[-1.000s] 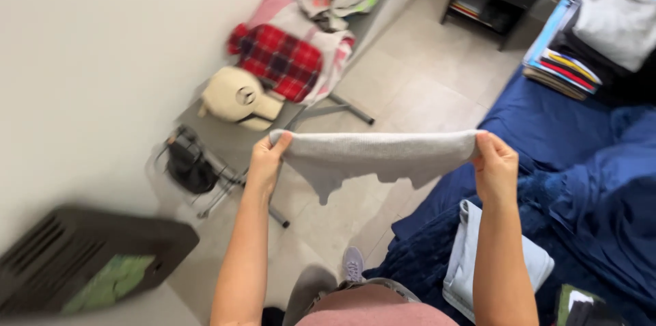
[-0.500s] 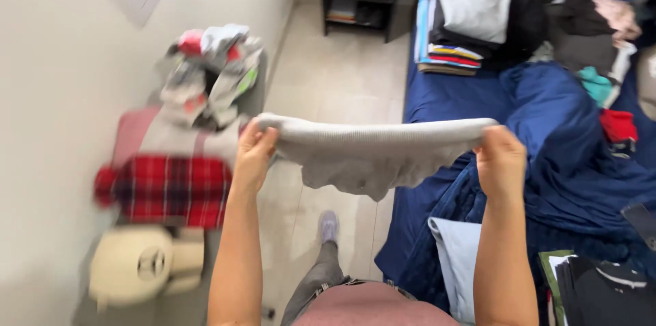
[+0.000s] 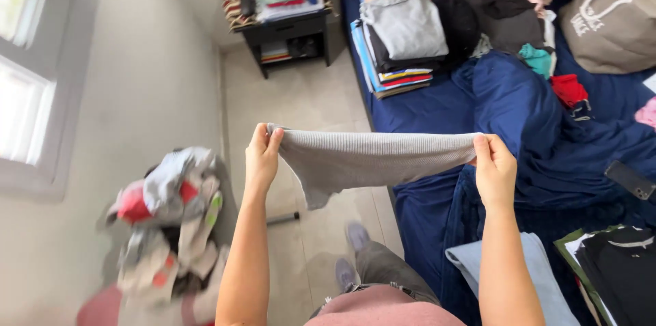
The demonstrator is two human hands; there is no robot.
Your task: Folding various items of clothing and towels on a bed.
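Hands pinch a folded grey ribbed knit cloth (image 3: pixel 372 157) taut in mid-air over the floor and bed edge: left hand (image 3: pixel 262 156) clamped on its left end, right hand (image 3: pixel 493 167) on its right. Left clothes pile (image 3: pixel 171 223) blurred; black garment (image 3: pixel 618 268) cut off near right.

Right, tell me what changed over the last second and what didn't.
The view swung from the ironing board and wall toward the bed: the folded clothes stack and black nightstand now sit higher and fuller in view, and a window appears. The plaid cloth and cream cap have dropped out of sight. Unchanged: left hand and right hand hold the grey garment stretched between them.
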